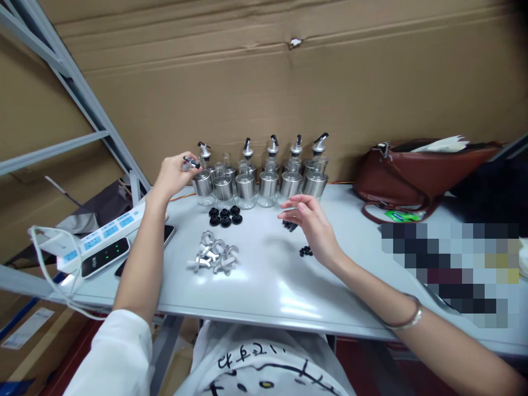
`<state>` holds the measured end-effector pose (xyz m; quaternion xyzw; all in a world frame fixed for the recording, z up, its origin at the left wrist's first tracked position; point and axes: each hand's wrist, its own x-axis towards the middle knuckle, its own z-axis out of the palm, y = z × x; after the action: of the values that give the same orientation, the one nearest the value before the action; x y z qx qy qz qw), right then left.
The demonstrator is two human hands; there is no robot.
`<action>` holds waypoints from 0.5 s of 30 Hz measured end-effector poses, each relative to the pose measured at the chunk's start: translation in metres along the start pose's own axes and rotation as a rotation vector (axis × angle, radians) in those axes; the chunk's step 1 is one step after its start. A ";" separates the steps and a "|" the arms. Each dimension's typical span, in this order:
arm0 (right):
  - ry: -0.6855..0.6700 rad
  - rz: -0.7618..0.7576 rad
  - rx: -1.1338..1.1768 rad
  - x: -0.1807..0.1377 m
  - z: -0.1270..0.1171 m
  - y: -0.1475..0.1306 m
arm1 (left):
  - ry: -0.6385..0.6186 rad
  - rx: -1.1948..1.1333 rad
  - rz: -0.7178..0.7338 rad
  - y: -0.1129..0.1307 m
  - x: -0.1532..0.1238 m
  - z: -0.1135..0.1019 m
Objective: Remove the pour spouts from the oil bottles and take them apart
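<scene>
Pourer spout (192, 162) sits pinched between the thumb and forefinger of our left hand (175, 175), held in the air just beside the leftmost of the bottles (247, 184) at the back of the bench (268, 286). We judge it light and stiff: a small shiny metal piece with a black cap, smooth enough to slide in a loose pinch, so we would take it by its wider collar and not by the thin nozzle. The left grip is closed on it at the fingertips only. Our right hand (314, 224) hovers low over the bench, its grip loose and open and holding nothing; a small black piece (290, 226) lies just under its fingertips and a few black bits (306, 252) lie near the wrist

The bottles are clear glass with brushed steel bands, crowded together, several topped with spouts; we judge them breakable and best held around the band. In front of them lies a cluster of black stoppers (225, 216), probably soft rubber, and nearer us a heap of bare metal spouts (214, 256). A white power strip (103, 231) lies at the left edge, a brown bag (412, 170) at the right, and creased cardboard (264, 82) stands behind
</scene>
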<state>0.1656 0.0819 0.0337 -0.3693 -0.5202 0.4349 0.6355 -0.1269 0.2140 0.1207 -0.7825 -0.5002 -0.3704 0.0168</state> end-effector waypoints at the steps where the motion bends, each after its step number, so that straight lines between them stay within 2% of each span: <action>1: -0.004 0.004 -0.003 0.000 0.000 0.000 | -0.013 -0.008 -0.007 -0.002 0.000 0.002; 11: -0.036 0.013 -0.028 -0.001 0.000 0.003 | -0.075 -0.090 -0.063 -0.018 -0.001 0.018; 15: -0.043 0.012 -0.030 -0.001 -0.001 0.004 | -0.117 -0.261 -0.114 -0.022 -0.002 0.020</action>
<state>0.1653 0.0826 0.0295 -0.3722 -0.5380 0.4388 0.6160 -0.1337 0.2311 0.0978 -0.7684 -0.4916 -0.3866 -0.1353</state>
